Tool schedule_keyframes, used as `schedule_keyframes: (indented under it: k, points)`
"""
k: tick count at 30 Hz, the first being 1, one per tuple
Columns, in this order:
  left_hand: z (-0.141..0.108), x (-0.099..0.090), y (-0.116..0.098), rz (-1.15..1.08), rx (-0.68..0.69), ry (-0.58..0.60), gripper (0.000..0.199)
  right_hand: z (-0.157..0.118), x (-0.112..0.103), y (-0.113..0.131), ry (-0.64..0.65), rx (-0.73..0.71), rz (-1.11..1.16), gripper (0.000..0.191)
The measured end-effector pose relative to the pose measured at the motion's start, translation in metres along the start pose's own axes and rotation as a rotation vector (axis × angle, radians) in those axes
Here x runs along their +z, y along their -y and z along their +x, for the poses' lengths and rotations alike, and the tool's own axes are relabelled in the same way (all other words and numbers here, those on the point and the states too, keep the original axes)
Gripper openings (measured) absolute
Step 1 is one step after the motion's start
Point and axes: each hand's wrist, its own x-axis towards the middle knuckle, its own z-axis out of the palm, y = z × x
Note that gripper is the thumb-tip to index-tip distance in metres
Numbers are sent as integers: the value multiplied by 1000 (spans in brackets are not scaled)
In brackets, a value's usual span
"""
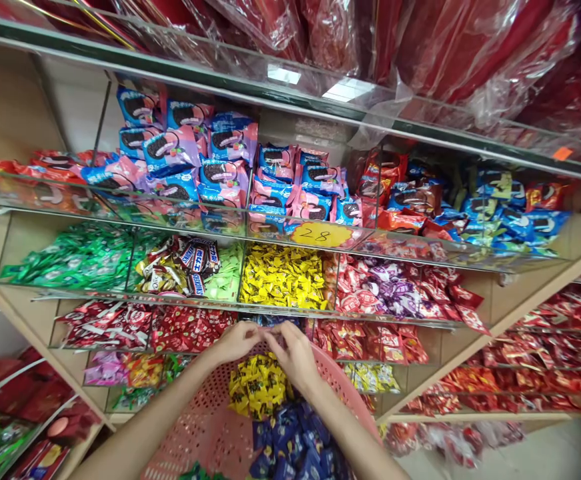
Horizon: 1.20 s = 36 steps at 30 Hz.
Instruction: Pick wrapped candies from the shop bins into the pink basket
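My left hand (236, 341) and my right hand (296, 353) meet at their fingertips over the far rim of a pink plastic basket (205, 433). The fingers are pinched together at something small; what it is cannot be made out. Inside the basket lie a heap of yellow wrapped sweets (257, 387) and a pile of dark blue wrapped sweets (293, 443). Right behind the hands stands a shelf compartment of red packets (190, 328).
Clear-fronted shelves rise ahead: blue and pink biscuit packs (220, 170) on top, then green sweets (75, 257), chocolate bars (195, 260), yellow sweets (283, 275), red and purple sweets (395, 290). A yellow price tag (320, 234) reads 28. Red wrapped goods (420, 47) hang overhead.
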Motion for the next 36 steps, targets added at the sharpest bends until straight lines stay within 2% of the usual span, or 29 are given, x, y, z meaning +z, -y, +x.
schedule_keyframes:
  k: [3, 6, 10, 13, 18, 23, 27, 31, 36]
  points:
    - [-1, -1, -1, 24, -18, 7, 50, 27, -22, 15, -86, -54, -25, 18]
    - [-2, -1, -3, 62, -26, 10, 51, 62, -40, 16, -100, -131, -96, 14]
    - [-3, -2, -6, 56, -24, 13, 49, 106, -49, 2, 10, -232, -282, 18]
    - [-3, -1, -6, 70, -40, 1, 50, 125, -47, -8, 114, -302, -394, 19]
    - [-3, 0, -5, 54, -30, -23, 51, 135, -41, -10, 216, -368, -476, 19]
    - [-3, 1, -2, 47, -31, -16, 51, 136, -40, -7, 244, -384, -435, 21]
    - [-4, 0, -3, 58, -41, -11, 52, 138, -40, -6, 257, -412, -494, 23]
    - [-5, -1, -5, 73, -29, -19, 52, 140, -42, -5, 202, -395, -462, 22]
    - [-4, -1, -4, 76, -10, -14, 52, 132, -53, 2, 42, -294, -147, 10]
